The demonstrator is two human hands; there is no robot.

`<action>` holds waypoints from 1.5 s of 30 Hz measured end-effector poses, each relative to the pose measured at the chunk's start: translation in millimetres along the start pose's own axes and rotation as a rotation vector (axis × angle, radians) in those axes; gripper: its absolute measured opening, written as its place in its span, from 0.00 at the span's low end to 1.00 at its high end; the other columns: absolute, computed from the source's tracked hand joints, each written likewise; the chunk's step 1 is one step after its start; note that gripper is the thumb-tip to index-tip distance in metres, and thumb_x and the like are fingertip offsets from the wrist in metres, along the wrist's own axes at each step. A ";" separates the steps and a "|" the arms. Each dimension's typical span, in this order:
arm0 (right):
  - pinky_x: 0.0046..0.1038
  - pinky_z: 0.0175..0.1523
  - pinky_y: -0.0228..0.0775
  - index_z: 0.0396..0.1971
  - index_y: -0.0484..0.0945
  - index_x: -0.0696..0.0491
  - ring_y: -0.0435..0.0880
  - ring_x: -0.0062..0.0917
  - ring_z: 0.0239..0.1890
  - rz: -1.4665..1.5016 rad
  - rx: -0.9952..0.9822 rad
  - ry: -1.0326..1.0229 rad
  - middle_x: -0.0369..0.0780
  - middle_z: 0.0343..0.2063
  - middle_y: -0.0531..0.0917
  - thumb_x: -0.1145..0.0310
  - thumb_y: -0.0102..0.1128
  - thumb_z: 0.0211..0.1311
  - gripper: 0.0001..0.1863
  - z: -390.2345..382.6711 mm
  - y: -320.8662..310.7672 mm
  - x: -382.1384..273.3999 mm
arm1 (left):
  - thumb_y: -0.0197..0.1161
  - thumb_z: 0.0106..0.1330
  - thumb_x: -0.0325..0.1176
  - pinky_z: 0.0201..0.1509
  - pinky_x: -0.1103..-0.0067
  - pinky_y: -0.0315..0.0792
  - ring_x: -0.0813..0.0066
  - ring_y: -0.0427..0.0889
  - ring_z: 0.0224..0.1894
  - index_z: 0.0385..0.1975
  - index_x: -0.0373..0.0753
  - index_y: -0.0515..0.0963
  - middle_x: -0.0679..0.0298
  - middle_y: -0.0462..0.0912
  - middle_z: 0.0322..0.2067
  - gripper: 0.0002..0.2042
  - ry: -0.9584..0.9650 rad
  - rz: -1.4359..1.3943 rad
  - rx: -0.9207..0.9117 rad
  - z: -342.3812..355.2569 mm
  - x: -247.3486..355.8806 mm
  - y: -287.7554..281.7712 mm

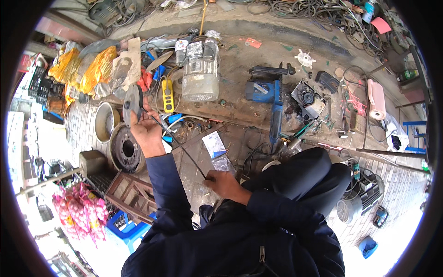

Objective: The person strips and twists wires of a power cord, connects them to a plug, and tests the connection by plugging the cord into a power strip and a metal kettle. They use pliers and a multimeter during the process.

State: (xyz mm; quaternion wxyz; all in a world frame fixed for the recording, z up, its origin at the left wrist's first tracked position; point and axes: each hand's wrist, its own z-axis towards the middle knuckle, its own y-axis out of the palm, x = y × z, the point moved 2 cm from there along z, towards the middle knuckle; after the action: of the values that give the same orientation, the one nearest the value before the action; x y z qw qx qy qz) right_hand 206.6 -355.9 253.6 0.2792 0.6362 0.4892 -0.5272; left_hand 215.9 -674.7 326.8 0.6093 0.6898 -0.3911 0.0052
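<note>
- I am gripping one end of a thin dark rod with my right hand, its fingers curling tightly round it just below the centre of the frame.
- The rod is slanting up and leftward to my left hand.
- The left hand is facing palm up, left of centre, its fingers half open; its thumb is overlapping a grey disc, but I cannot tell how firmly it is holding either thing.
- A yellow power strip is lying just right of the disc, on the desk.
- A grey motor is standing at upper centre, and a blue power tool is resting to its right.
- A white sheet is lying on the ground, right of the rod.
- Below the disc, a round metal rim is leaning at left.
</note>
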 end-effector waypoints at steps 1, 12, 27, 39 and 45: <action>0.43 0.40 0.78 0.38 0.83 0.54 0.87 0.47 0.34 -0.109 -0.036 -0.025 0.48 0.28 0.86 0.57 0.67 0.62 0.15 -1.5 -0.2 4.5 | 0.53 0.79 0.40 0.39 0.76 0.78 0.69 0.86 0.44 0.66 0.29 0.68 0.46 0.76 0.65 0.24 0.013 0.032 0.015 -6.8 3.1 1.7; 0.41 0.42 0.81 0.40 0.83 0.52 0.89 0.45 0.36 -0.283 0.166 -0.320 0.48 0.33 0.88 0.64 0.65 0.65 0.09 -15.6 -122.2 -40.4 | 0.57 0.78 0.35 0.35 0.77 0.77 0.71 0.84 0.36 0.52 0.40 0.74 0.47 0.80 0.61 0.10 -0.089 0.243 -0.064 -104.9 64.6 0.0; 0.27 0.50 0.80 0.54 0.80 0.63 0.87 0.25 0.39 -0.003 0.877 0.027 0.44 0.39 0.86 0.68 0.56 0.76 0.16 -154.1 -300.5 -10.8 | 0.64 0.74 0.40 0.37 0.79 0.73 0.72 0.84 0.38 0.54 0.40 0.77 0.58 0.89 0.47 0.15 -0.687 0.899 -0.067 -79.6 -98.6 -169.3; 0.24 0.33 0.72 0.41 0.83 0.53 0.81 0.26 0.32 0.233 0.924 0.468 0.38 0.31 0.83 0.59 0.54 0.72 0.14 -465.5 -187.5 311.1 | 0.55 0.77 0.33 0.35 0.72 0.77 0.61 0.86 0.36 0.57 0.31 0.74 0.49 0.88 0.43 0.15 -1.001 0.764 0.172 -63.5 -308.5 -370.6; 0.29 0.44 0.78 0.48 0.81 0.57 0.85 0.29 0.47 1.123 1.446 0.955 0.42 0.43 0.86 0.52 0.58 0.68 0.22 -454.3 -90.9 344.7 | 0.65 0.63 0.43 0.52 0.61 0.79 0.47 0.87 0.48 0.52 0.33 0.76 0.44 0.87 0.45 0.23 -0.668 1.925 0.391 -65.7 -308.6 -381.8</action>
State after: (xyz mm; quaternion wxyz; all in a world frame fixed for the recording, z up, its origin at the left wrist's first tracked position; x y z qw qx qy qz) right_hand 292.0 186.1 73.7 -0.1875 0.9317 -0.2524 -0.1816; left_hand 241.0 -473.1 -124.9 0.0855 0.1385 -0.9179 0.3618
